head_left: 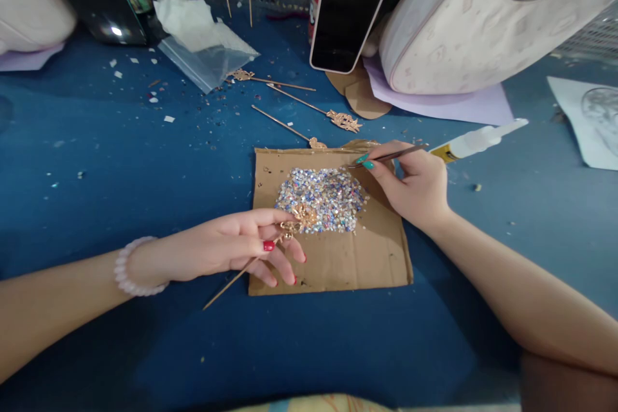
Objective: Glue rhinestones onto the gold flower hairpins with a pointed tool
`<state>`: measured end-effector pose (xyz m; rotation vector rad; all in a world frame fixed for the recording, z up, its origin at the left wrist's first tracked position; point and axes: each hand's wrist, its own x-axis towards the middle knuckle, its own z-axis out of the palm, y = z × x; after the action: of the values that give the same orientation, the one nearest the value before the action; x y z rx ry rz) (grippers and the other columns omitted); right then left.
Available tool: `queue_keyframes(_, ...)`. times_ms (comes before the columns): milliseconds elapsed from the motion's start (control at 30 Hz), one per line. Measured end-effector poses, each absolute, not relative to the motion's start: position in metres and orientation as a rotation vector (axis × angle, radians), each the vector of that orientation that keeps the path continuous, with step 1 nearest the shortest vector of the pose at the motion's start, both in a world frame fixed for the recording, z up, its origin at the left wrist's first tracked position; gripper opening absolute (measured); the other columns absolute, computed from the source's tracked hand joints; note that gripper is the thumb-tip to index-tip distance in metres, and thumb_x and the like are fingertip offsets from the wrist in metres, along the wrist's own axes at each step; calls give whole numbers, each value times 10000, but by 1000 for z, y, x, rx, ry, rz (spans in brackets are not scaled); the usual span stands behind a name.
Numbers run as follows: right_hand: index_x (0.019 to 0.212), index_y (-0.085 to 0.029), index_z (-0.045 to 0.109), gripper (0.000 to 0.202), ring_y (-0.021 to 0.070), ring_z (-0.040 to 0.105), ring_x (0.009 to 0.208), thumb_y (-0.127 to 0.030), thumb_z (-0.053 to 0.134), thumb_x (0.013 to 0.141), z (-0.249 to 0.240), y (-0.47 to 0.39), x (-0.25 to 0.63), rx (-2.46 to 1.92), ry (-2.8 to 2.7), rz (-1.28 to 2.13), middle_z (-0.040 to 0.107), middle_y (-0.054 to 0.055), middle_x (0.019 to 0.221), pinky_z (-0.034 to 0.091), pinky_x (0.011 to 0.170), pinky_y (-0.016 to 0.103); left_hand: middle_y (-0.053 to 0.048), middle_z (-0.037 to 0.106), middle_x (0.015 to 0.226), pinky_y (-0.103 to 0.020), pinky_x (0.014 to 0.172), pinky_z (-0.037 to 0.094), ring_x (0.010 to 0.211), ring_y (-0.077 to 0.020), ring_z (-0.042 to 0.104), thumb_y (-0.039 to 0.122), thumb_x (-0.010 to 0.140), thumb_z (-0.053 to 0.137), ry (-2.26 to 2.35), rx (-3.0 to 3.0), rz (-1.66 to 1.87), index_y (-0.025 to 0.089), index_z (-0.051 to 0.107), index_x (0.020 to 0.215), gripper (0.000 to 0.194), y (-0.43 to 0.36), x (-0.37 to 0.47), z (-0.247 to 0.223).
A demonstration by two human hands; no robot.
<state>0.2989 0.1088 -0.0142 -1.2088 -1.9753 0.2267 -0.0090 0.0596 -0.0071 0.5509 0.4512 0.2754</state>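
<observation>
My left hand [241,241] pinches a gold hairpin [305,214] between thumb and forefinger. Its ornate head hangs over a bed of small glittering rhinestones [321,190], while the thin stick slants down to the left below my palm. The other fingers of that hand are loosely curled. In my right hand [418,183] is a pair of dark tweezers [386,156], gripped near the tips, which point left at the upper right edge of the rhinestones. Under both hands lies a flat piece of brown cardboard [376,264]. Whether the tweezers hold a stone is too small to tell.
Several more gold hairpins [344,120] lie beyond the cardboard. A glue bottle [470,145] rests by my right hand. Farther back are a plastic bag [207,61], a phone [352,6] propped upright and a white bag [449,32]. Scraps dot the blue table [145,174].
</observation>
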Motion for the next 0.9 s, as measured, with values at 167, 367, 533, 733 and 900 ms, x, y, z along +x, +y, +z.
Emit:
queue_keyframes(167, 844, -208, 711, 113, 147, 673, 642, -130, 628, 839, -13, 108, 298, -1218, -1976, 235, 782, 17, 836, 507, 553, 255, -80, 706, 1183, -266, 875, 600, 1022, -186, 751, 179, 1018, 580, 453, 531, 277, 221, 584, 1325, 310, 60, -9, -7)
queue_keyframes(367, 837, -215, 716, 109, 154, 673, 645, -139, 638, 838, -13, 108, 298, -1232, -1974, 239, 786, 24, 841, 522, 559, 266, -91, 708, 1185, -262, 875, 593, 1019, -189, 752, 188, 1016, 585, 436, 519, 287, 213, 567, 1332, 317, 60, -9, -8)
queue_keyframes(533, 839, -217, 718, 95, 168, 696, 684, -155, 647, 846, -14, 108, 299, -1253, -1966, 227, 787, 28, 843, 546, 588, 279, -89, 707, 1184, -259, 876, 590, 1015, -182, 752, 176, 1020, 574, 442, 528, 282, 219, 574, 1332, 315, 59, -9, -11)
queue_keyframes(733, 840, -215, 708, 111, 171, 712, 726, -131, 636, 856, -13, 108, 298, -1210, -1981, 259, 783, 28, 850, 558, 636, 285, -103, 698, 1213, -271, 876, 585, 1032, -187, 744, 194, 1018, 583, 421, 532, 287, 228, 564, 1354, 338, 58, -10, -13)
queue_keyframes(900, 846, -207, 702, 123, 163, 720, 742, -103, 635, 850, -13, 108, 298, -1184, -1984, 263, 780, 20, 848, 548, 629, 266, -76, 699, 1188, -247, 870, 584, 1018, -168, 746, 189, 1010, 598, 442, 548, 273, 237, 571, 1335, 330, 59, -10, -11)
